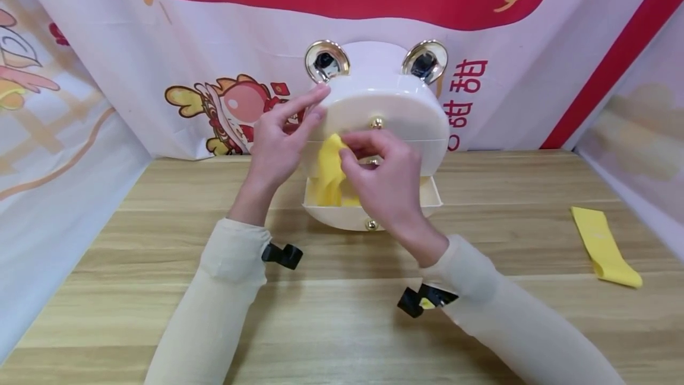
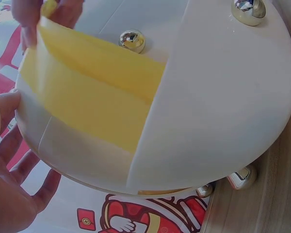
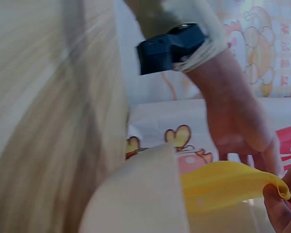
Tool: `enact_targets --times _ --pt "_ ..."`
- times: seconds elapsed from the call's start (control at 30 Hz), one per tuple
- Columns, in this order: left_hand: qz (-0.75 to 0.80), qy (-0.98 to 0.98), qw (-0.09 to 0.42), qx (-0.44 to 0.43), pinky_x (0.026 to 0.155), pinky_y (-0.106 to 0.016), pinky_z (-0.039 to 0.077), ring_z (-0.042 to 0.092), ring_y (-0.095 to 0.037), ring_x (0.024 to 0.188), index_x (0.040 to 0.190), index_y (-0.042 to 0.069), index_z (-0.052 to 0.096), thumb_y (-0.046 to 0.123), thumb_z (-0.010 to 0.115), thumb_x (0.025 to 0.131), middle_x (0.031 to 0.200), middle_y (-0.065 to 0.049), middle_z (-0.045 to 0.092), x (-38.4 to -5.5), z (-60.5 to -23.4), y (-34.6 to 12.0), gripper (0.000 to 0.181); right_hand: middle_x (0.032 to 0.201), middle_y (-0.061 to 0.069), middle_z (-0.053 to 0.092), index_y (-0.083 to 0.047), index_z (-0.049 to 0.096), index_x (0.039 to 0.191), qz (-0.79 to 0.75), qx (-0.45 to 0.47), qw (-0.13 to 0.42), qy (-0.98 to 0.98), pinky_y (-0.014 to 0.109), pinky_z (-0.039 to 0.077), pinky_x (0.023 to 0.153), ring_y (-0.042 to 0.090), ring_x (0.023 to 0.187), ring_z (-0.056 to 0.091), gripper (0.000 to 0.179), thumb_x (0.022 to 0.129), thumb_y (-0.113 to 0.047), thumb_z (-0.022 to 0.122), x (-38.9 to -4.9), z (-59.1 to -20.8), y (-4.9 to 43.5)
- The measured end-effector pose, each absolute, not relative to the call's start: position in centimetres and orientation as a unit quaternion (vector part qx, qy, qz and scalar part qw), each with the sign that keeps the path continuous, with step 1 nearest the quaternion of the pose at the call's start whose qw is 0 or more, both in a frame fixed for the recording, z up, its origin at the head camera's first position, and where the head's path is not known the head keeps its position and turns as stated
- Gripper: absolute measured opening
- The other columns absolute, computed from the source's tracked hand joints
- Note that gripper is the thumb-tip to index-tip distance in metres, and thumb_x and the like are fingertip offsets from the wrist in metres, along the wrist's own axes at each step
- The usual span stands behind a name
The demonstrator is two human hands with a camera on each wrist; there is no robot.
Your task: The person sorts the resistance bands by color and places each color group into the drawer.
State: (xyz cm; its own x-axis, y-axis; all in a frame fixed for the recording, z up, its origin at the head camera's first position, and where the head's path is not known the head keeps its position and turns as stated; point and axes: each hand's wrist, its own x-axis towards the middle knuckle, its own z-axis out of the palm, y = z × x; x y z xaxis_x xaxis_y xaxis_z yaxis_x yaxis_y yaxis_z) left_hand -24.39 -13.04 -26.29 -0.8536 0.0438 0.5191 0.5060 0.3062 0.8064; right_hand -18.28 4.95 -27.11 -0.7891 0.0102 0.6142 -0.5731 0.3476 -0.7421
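Note:
A white rounded storage box (image 1: 385, 100) with gold knobs stands against the backdrop, its bottom drawer (image 1: 336, 217) pulled out. My right hand (image 1: 392, 180) pinches the top end of a yellow resistance band (image 1: 330, 174) between thumb and fingers. The band (image 2: 92, 92) hangs from there as a wide loop, its lower end inside the drawer, hidden behind the drawer front in the left wrist view. My left hand (image 1: 278, 141) rests its extended fingers against the box's left side, near the top. In the left wrist view, the fingers (image 2: 48, 191) of that hand spread along the box's edge.
Another yellow band (image 1: 601, 242) lies on the wooden table (image 1: 342, 325) at the right. Two gold-rimmed round eyes (image 1: 327, 61) stick up from the box top. A printed cloth backdrop (image 1: 240, 34) closes off the back and sides. Each wrist carries a black camera mount (image 1: 283, 255).

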Motion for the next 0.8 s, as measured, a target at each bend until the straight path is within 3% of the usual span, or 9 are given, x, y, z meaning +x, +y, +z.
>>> enact_targets --times 0.27,0.8 --pt "-0.555 -0.787 0.208 -0.173 0.095 -0.024 0.057 0.058 -0.001 0.139 0.138 0.033 0.072 0.038 0.068 0.105 0.15 0.019 0.063 -24.4 -26.3 -13.0 0.034 0.106 0.009 0.078 -0.004 0.08 0.107 0.512 0.161 0.271 -0.799 0.026 0.065 0.076 0.019 0.092 0.076 0.015 0.093 -0.007 0.078 -17.9 -29.3 5.8" --pt "-0.561 -0.782 0.209 -0.175 0.096 -0.022 0.056 0.057 -0.002 0.141 0.137 0.03 0.073 0.036 0.068 0.105 0.15 0.016 0.064 -24.4 -26.2 -12.9 0.033 0.1 0.01 0.078 -0.002 0.078 0.102 0.466 0.146 0.225 -0.843 0.034 0.066 0.077 0.022 0.087 0.076 0.012 0.091 -0.005 0.079 -17.9 -31.5 8.3"
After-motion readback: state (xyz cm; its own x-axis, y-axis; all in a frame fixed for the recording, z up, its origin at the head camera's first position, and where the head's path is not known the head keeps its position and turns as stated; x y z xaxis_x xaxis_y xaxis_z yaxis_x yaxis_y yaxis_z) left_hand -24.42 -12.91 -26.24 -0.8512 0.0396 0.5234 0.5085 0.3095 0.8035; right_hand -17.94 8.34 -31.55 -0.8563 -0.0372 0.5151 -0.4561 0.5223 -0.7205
